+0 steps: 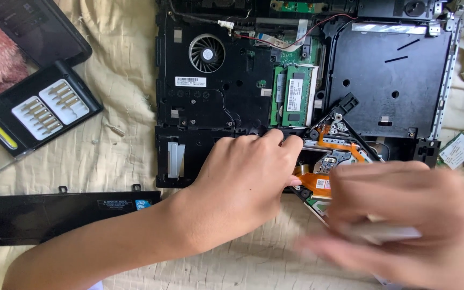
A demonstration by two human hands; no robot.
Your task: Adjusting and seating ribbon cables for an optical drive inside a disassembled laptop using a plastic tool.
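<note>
Orange flex cable [318,182] (under left hand [243,182])

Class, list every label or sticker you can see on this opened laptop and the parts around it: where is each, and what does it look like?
Barcode sticker: below the fan, white rectangle, black bars.
Memory sticker: on the green memory card, white, upright.
Panel label: on the detached black panel, dark with pale print, beside a small blue square sticker.

Left hand [245,180]: palm down, fingers curled, forearm extended from lower left. Right hand [404,220]: blurred, positioned right of left hand, grip indistinct.
</note>
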